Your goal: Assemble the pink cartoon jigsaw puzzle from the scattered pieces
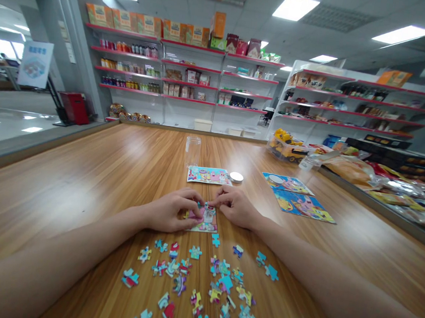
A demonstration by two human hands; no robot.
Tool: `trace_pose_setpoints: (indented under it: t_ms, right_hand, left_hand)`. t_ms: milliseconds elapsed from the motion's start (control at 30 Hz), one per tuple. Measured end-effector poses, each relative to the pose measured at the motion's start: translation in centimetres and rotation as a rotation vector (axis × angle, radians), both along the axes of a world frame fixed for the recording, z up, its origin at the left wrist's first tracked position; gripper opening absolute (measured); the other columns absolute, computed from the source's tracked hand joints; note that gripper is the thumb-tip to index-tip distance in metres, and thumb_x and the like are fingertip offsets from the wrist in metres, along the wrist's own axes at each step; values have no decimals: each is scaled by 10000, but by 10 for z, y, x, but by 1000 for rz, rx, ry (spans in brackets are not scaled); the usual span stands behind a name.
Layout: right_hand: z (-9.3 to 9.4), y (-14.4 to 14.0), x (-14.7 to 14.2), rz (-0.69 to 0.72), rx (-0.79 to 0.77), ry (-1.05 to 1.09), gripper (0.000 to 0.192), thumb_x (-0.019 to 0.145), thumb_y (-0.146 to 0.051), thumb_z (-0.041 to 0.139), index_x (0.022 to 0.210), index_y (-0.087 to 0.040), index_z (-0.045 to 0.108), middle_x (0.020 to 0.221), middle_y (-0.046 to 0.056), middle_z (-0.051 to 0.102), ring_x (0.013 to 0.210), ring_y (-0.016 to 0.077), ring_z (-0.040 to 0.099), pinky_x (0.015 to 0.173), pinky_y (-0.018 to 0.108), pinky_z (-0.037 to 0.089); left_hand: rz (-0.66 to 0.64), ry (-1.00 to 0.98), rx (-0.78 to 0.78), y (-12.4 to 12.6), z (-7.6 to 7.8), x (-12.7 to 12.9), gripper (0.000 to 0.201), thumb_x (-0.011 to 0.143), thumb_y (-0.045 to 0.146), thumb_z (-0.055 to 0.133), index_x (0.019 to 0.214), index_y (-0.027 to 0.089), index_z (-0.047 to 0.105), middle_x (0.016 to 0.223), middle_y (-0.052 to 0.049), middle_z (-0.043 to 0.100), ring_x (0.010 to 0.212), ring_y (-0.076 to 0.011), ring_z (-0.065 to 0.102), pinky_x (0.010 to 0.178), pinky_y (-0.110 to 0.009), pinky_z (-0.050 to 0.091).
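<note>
A partly joined jigsaw puzzle [209, 225] with pink and pale blue parts lies flat on the table between my hands. My left hand [174, 209] curls over its left side, with bent fingers and thumb steadying it. At its upper right edge my right hand [238, 208] has index finger and thumb drawn together on a small puzzle piece [207, 205], mostly covered by the fingertips. Just below the joined part sits a loose light blue piece [215, 240]. Several more loose pieces [225, 283] are scattered over the near table, between my forearms.
Beyond my hands lie a cartoon picture card [207, 175], a silver lid [236, 177] and a clear jar [192, 152]. Two blue picture cards [304, 205], one bearing another lid, are at right. A tub of yellow toy trucks [287, 146] and packaged snacks [407, 187] stand farther right.
</note>
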State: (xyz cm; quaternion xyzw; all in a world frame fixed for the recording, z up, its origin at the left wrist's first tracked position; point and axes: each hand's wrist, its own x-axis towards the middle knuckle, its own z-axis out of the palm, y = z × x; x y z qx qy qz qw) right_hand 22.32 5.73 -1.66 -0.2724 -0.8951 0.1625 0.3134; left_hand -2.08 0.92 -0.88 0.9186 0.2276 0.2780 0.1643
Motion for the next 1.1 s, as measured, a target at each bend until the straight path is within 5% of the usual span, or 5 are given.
trace_pose_setpoints:
  t_ms: [733, 1100]
  right_hand:
    - [1, -2, 1, -48, 41, 23, 439, 722, 67, 505, 895, -218, 791, 760, 26, 594, 670, 130, 555, 622, 245, 450]
    - [4, -6, 1, 61, 84, 7, 493, 681, 63, 471, 898, -240, 793, 791, 24, 583, 704, 136, 556, 653, 255, 459]
  left_hand:
    - [1, -23, 19, -2, 2, 2, 180, 912, 270, 611, 1026, 166, 706, 1063, -110, 620, 985, -220, 593, 900, -372, 503]
    - [-10, -19, 9, 1, 0, 2, 203, 878, 221, 623, 1056, 164, 703, 1072, -114, 613, 997, -225, 590, 905, -375, 503]
